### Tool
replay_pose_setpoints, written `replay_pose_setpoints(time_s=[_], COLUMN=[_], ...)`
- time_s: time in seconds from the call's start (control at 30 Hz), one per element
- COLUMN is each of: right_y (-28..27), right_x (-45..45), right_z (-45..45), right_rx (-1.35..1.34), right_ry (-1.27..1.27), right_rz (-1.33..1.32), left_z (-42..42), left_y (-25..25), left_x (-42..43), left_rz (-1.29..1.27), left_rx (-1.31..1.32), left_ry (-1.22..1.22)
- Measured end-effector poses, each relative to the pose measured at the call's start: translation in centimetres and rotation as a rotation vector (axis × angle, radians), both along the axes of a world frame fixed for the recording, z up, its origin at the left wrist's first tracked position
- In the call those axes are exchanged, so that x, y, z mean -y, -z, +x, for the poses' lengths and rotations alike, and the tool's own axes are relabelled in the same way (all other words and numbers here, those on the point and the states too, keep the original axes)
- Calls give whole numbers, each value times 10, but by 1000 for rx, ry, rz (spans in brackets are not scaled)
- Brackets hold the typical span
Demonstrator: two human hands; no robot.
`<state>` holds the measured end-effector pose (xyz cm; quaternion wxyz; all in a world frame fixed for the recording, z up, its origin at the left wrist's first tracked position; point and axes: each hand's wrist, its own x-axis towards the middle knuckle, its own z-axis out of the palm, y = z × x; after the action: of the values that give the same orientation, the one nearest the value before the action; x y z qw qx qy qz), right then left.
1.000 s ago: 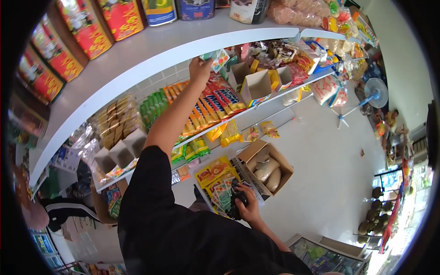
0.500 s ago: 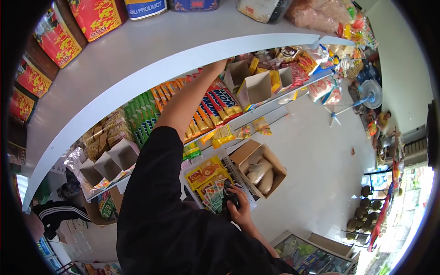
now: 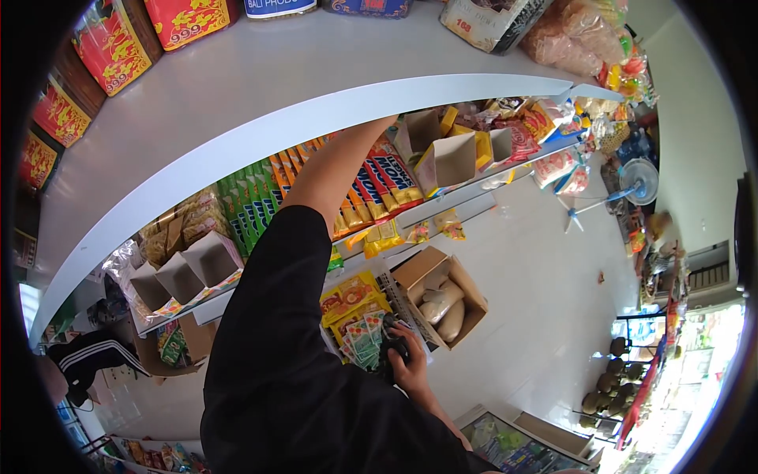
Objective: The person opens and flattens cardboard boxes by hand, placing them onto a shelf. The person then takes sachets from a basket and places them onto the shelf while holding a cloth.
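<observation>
My left forearm (image 3: 335,170) reaches up over the packets, and its hand is hidden under the upper shelf edge (image 3: 339,101). Beneath that arm stand rows of snack packets: green ones (image 3: 251,197), orange ones and red-and-blue WOW Spageti packets (image 3: 387,175). Lower down, my right hand (image 3: 410,365) has its fingers curled round a black object (image 3: 392,349) whose kind I cannot make out. It is over a light plastic bin holding yellow packets (image 3: 354,304) and small green-and-white sachets (image 3: 365,340).
Beside the bin, an open cardboard box (image 3: 474,312) holds filled bags. Empty-looking display cartons (image 3: 452,163) stand on the shelf, and tins (image 3: 189,24) line the top. A fan (image 3: 636,186) stands farther off. At the left is another person's striped black sleeve or trouser leg (image 3: 99,355).
My left hand has slipped out of sight behind the shelf edge. The view has shifted slightly, with the shelf edge sitting lower. My right hand keeps its grip on the black object.
</observation>
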<state>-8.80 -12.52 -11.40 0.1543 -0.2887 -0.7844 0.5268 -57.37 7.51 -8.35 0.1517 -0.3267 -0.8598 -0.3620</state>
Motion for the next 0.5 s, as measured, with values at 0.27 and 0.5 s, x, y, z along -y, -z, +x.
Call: replay_pose_setpoints(time_s=[0.27, 0.5], right_y=[4, 7], right_x=[-1, 4], right_z=[-2, -2], right_rx=[6, 26], right_ry=[11, 9], right_rz=[-30, -46], left_z=[-2, -1], left_y=[-18, -32], left_x=[-9, -16], left_rz=[58, 104], left_rx=[0, -4], left_ry=[56, 115])
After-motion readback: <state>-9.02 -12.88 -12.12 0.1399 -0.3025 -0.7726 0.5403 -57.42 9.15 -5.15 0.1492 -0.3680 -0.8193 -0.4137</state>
